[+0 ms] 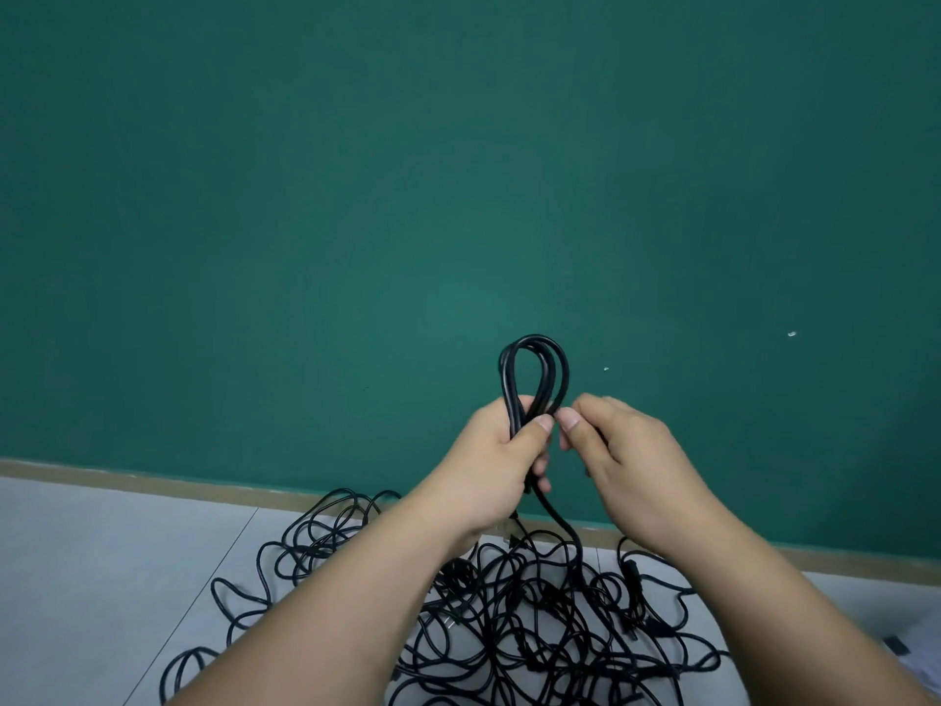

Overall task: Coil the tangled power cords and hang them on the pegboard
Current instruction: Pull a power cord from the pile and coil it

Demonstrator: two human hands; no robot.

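Hands meet in the air above the tangle of cords [509,629], which sprawls over the pale floor [102,552]. The left hand [501,453] grips a looped cord [534,372], fingers and thumb curled round the lower part of the gathered strands. The loops are narrow and tall, with their long axis upright. The rounded bend points up and away from the tangle, and the open ends point down toward it. Below the left fist a single strand drops in a slight curve and runs into the tangle. The right hand [618,450] sits just beside the left, above the tangle's right part. Its thumb and curled fingers appear to pinch the right-hand strand of the loops, though the contact is partly hidden behind the thumb. Behind the tangle a tan baseboard [153,484] runs along the foot of a green wall [458,170].
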